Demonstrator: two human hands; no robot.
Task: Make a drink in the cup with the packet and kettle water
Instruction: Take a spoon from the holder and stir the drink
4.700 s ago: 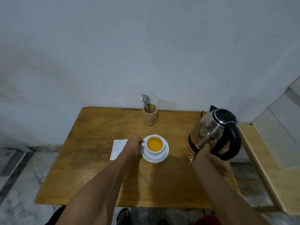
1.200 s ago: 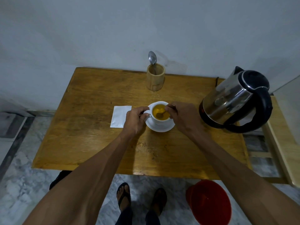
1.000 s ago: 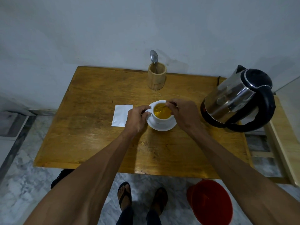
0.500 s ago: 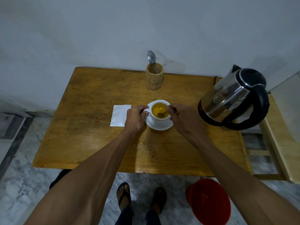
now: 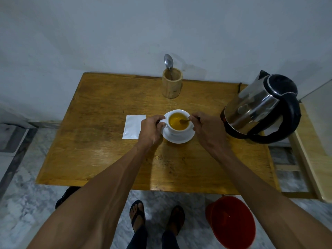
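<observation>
1. Red plastic, a bucket [image 5: 233, 223], stands on the marble floor [image 5: 27, 203] nearest the viewer, on the near right side of the cup and below the table edge, beside the person's sandalled feet [image 5: 156, 218].
2. White and filled with yellow-orange drink, the cup [image 5: 178, 123] sits on its saucer [image 5: 179, 139] at the middle of the wooden table [image 5: 98, 159].
3. Left of the cup, the left hand [image 5: 150, 130] has its fingers closed on the cup's handle, steadying it.
4. Right of the cup, the right hand [image 5: 206, 130] pinches the handle of a spoon [image 5: 184, 121]; the spoon's long axis runs leftward from those fingers into the drink, so the stirring falls to this hand.
5. Further left of the cup, beyond the left hand, the white packet [image 5: 133, 126] lies flat.
6. Right of the cup, well apart, stands the steel kettle [image 5: 258, 106].
7. Behind the cup, near the grey wall [image 5: 161, 24], a wooden holder [image 5: 172, 82] keeps a second spoon [image 5: 168, 62] upright.
</observation>
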